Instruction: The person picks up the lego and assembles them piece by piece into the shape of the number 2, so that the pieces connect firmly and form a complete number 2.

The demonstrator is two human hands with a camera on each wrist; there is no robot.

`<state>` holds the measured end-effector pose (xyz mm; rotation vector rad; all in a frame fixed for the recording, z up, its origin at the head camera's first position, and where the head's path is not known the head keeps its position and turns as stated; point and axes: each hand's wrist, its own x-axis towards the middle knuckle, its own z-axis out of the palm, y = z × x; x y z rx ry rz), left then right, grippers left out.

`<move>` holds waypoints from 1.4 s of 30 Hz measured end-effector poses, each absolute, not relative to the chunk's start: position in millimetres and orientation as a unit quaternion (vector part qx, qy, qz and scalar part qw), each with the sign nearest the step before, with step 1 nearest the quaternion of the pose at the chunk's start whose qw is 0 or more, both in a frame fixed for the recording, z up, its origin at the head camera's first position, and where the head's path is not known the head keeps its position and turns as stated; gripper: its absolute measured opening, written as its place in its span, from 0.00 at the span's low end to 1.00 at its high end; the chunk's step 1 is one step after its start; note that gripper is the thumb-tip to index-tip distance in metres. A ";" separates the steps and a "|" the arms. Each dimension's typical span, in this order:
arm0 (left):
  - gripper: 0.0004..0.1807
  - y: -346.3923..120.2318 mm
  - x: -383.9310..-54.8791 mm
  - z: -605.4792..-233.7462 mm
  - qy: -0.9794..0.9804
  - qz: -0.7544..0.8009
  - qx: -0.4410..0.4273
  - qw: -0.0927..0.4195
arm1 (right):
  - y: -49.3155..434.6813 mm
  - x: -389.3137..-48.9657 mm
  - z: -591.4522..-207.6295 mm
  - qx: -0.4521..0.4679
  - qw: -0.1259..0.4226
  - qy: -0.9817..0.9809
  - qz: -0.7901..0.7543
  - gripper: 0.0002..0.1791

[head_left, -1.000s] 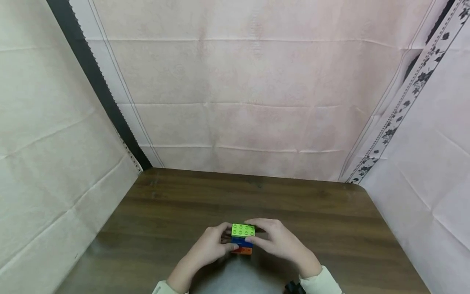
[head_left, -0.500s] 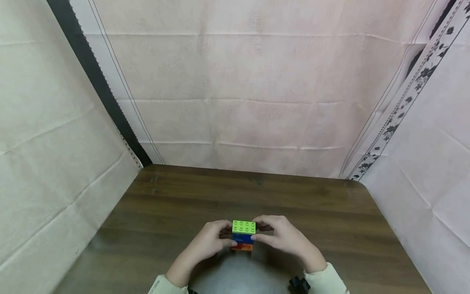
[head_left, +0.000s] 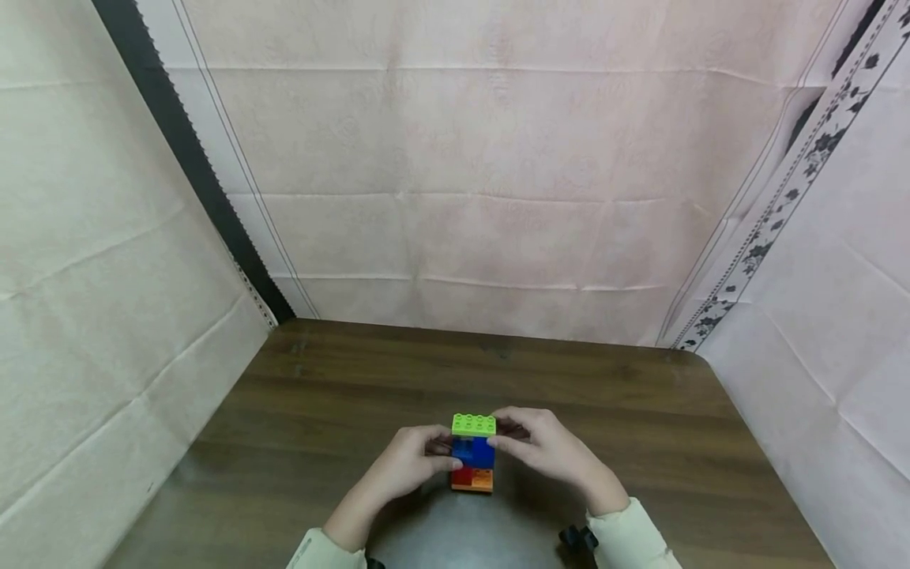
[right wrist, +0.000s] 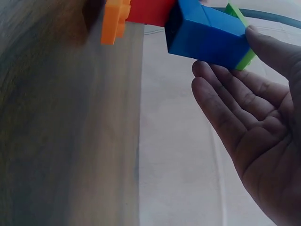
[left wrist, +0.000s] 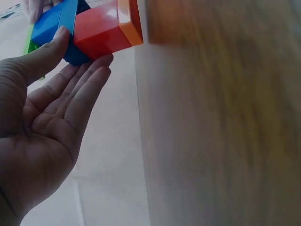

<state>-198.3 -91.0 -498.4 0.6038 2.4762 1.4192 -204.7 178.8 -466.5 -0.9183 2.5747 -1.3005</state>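
Observation:
Between my two hands stands a stack of toy building bricks (head_left: 474,452). A thin orange piece (head_left: 471,487) forms its bottom, with a red brick (left wrist: 98,29) above it on one side. Over these come blue bricks (right wrist: 207,35), and a lime-green studded brick (head_left: 474,424) tops the stack. My left hand (head_left: 405,466) grips the blue part from the left, thumb on the front and fingers behind. From the right, my right hand (head_left: 550,449) holds the blue part just under the green brick. The orange bottom is right at the tabletop.
The brown wooden table (head_left: 341,379) spreads out around the hands. Pale cloth walls (head_left: 462,197) enclose it at the back, left and right. A small black item (head_left: 578,539) shows beside the right sleeve.
The stack's top has shifted up and away in the head view, so more of the front face shows and less of the green studs. Both hands keep their hold, the right slightly higher.

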 end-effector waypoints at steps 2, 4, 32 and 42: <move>0.19 -90.3 -198.3 -498.7 0.837 0.496 0.197 0.120 | 179.1 -207.0 -468.1 -0.295 0.061 0.851 -0.430 0.19; 0.19 -89.6 -198.4 -498.8 0.833 0.504 0.191 0.128 | 179.3 -209.9 -470.6 -0.287 0.063 0.854 -0.429 0.20; 0.13 -73.5 -204.1 -504.3 0.831 0.520 0.095 0.172 | 173.8 -237.7 -508.5 -0.157 0.175 0.865 -0.443 0.24; 0.11 -71.3 -204.3 -505.7 0.835 0.514 0.069 0.185 | 172.0 -236.1 -513.9 -0.137 0.191 0.862 -0.449 0.24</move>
